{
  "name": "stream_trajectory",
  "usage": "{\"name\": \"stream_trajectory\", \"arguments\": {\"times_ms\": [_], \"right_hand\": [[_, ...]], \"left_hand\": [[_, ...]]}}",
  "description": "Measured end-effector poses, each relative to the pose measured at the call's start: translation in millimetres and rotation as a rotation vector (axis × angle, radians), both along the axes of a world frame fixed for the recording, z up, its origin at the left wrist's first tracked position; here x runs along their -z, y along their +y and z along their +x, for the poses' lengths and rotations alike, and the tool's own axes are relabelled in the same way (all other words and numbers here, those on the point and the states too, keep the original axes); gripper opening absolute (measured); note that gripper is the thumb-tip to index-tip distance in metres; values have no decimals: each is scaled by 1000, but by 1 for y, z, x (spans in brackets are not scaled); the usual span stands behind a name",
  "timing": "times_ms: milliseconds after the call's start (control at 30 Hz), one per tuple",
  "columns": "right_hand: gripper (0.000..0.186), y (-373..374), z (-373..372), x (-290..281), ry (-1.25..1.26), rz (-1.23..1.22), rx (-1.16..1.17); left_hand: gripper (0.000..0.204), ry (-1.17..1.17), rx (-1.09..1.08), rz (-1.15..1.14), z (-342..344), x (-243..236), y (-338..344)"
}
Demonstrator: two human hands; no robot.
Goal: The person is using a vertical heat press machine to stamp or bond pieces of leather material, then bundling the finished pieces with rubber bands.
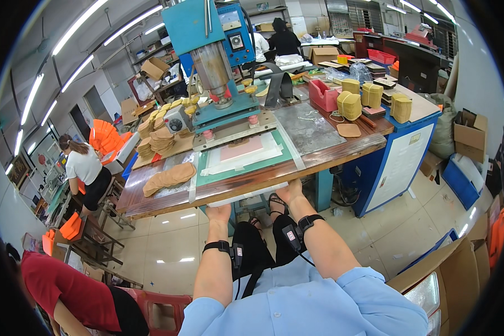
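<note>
- Left hand [219, 213] and right hand [289, 192]: at opposite ends of a white strip [252, 195], under the front edge of the wooden table [341, 150]; fingers hidden, so I cannot tell whether they grip it.
- Pink bin [322, 96]: on the table, beside tied yellow bundles [349, 105].
- Cardboard box [468, 141], right: brown pieces inside.
- Blue bin [458, 189]: on the floor, near that box.

The table [341, 152] is glossy brown wood. On it, the press [190, 27] looks like painted metal, the mat [284, 155] smooth and green, the far-right sheet [311, 133] dull, scuffed grey metal, the near-left tan pieces [169, 180] matt. Shiny tile covers the floor [165, 242]; the shirt [302, 305] is pale-blue cloth.
</note>
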State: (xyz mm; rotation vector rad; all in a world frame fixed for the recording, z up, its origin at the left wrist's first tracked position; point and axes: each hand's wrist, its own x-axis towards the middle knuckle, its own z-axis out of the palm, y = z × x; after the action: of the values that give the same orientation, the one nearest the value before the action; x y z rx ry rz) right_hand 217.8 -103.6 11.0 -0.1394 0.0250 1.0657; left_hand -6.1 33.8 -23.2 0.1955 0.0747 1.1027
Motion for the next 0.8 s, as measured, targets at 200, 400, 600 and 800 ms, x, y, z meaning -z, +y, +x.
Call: {"name": "stream_trajectory", "arguments": {"times_ms": [200,400,600,800], "right_hand": [[42,-4,-2,-6,5,-16,-2],[41,-6,-3,-6,-19,-12,-6],[40,-7,-3,-9,30,-32,1],[40,-4,-5,-11,35,-31,4]], "left_hand": [[47,8,4,29,0,1,-1],[46,59,-28,0,1,-6,-9],[46,98,-55,-7,4,-12,-12],[46,90,-51,56,0,-11,-8]]}}
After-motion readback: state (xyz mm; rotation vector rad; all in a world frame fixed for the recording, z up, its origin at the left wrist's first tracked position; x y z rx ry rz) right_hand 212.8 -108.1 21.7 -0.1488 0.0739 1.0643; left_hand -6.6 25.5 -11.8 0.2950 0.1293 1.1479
